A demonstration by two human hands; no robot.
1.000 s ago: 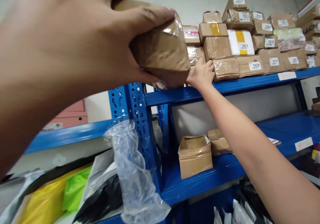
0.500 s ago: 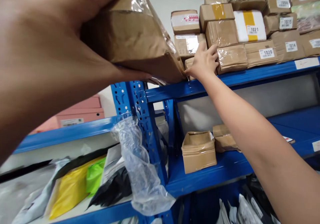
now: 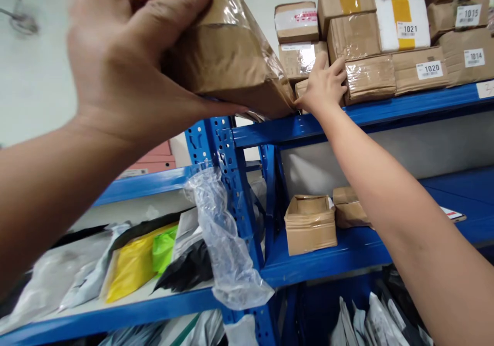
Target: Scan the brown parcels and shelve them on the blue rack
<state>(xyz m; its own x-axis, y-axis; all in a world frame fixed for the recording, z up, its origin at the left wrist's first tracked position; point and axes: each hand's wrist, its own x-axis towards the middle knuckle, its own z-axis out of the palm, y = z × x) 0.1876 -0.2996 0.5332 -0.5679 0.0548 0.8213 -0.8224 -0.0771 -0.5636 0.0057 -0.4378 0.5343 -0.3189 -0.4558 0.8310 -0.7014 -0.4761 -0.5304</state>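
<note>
Taped box (image 3: pixel 231 60), just above blue upright (image 3: pixel 235 181), is gripped at near end by L hand (image 3: pixel 119 57); R hand (image 3: pixel 323 86), right of upright, is splayed, grip can't be told. Prob. lightish, semi-stiff, slick where taped; best held by bare sides.

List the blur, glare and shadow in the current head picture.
Head view: blur softens the upper edge of the bare left hand; head view: clear glossy tape on the brown rectangular cardboard box it holds shows bright glare; head view: that box darkens beside the palm; head view: the white rectangular label printed 1020 stays legible.
</note>
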